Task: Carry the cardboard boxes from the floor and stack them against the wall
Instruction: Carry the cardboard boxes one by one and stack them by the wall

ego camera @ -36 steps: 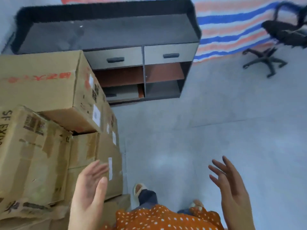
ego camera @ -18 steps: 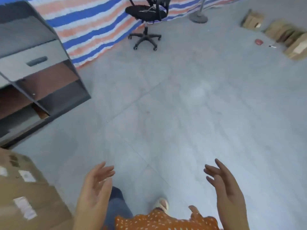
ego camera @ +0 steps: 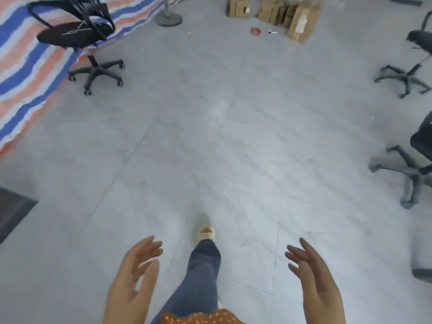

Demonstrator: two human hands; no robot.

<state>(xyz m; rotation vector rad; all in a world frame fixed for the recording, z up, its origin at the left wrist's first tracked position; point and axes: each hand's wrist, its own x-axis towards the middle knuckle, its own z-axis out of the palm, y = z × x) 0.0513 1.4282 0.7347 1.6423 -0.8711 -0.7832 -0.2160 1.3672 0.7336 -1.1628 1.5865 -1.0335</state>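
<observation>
Nearest the camera, the left hand (ego camera: 134,277) and the right hand (ego camera: 315,279) are raised at either side of a jeans-clad leg (ego camera: 201,277), palms turned inward, fingers relaxed and spread, holding nothing. A sandalled foot (ego camera: 207,233) is planted ahead on the grey tiled floor (ego camera: 233,141). Farther off, a black office chair (ego camera: 81,40) stands at the left on the edge of a striped tarp (ego camera: 21,73) (two more chairs sit at the right edge). The cardboard boxes (ego camera: 282,14) lie at the far side of the floor, well apart from both hands, with a small red object (ego camera: 256,30) just beside them.
</observation>
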